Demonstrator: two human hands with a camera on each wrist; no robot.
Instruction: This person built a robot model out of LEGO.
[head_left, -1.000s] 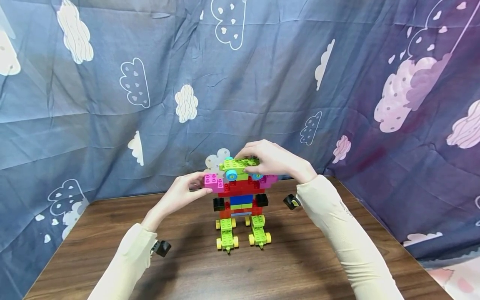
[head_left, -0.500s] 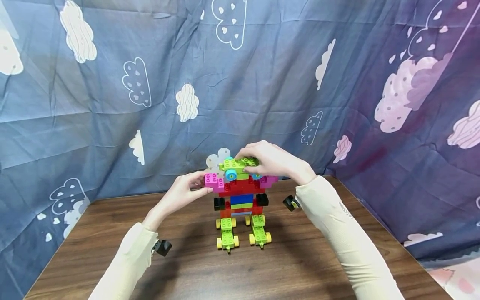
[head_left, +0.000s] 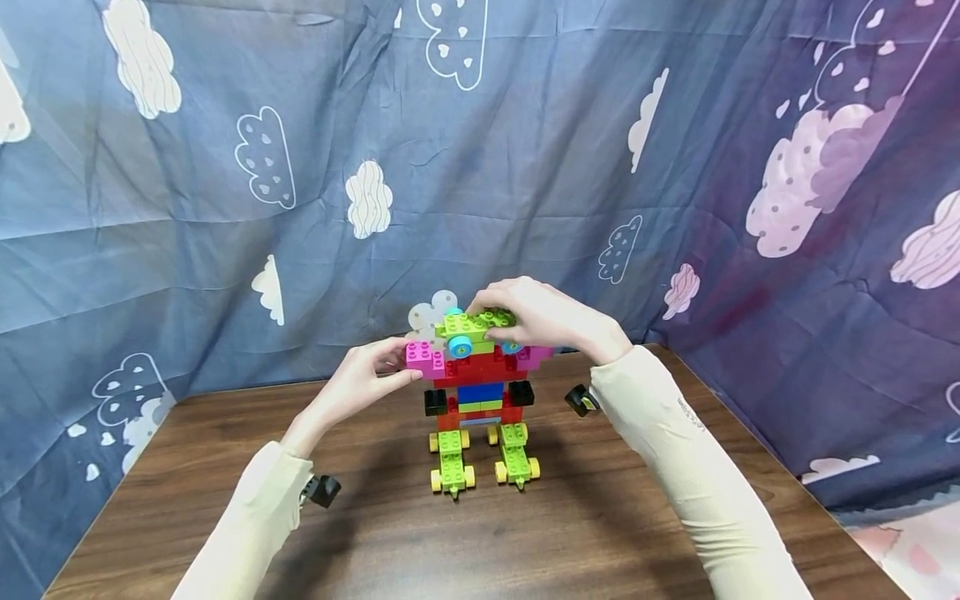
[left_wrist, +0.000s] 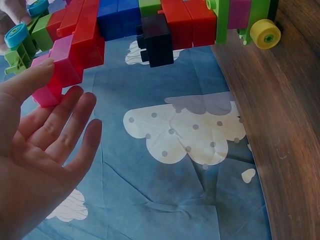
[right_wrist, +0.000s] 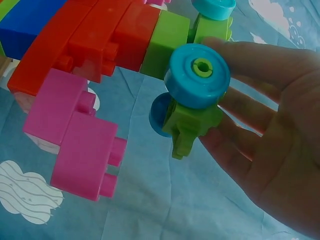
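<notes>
A robot-like figure of toy building bricks stands upright on the wooden table, with red bricks (head_left: 480, 367) and a blue brick (head_left: 481, 393) in its body. My left hand (head_left: 362, 377) pinches the pink brick (head_left: 424, 358) at its left shoulder between thumb and fingers; the left wrist view shows the other fingers spread. At the top, my right hand (head_left: 543, 315) grips the green wheeled base (head_left: 467, 325), which has blue wheels (right_wrist: 197, 75). The base sits on a green brick (right_wrist: 165, 44). Another pink brick (right_wrist: 85, 155) forms the opposite shoulder, partly behind my right hand in the head view.
Two green wheeled bases (head_left: 452, 462) with yellow wheels form the feet on the table (head_left: 585, 533). Black bricks (head_left: 435, 402) stick out at both sides of the body. A blue cloth (head_left: 480, 167) with cloud prints hangs close behind the table.
Both hands keep their places on the figure. The whole scene shifts slightly up and left in the head view; otherwise nothing visibly moves.
</notes>
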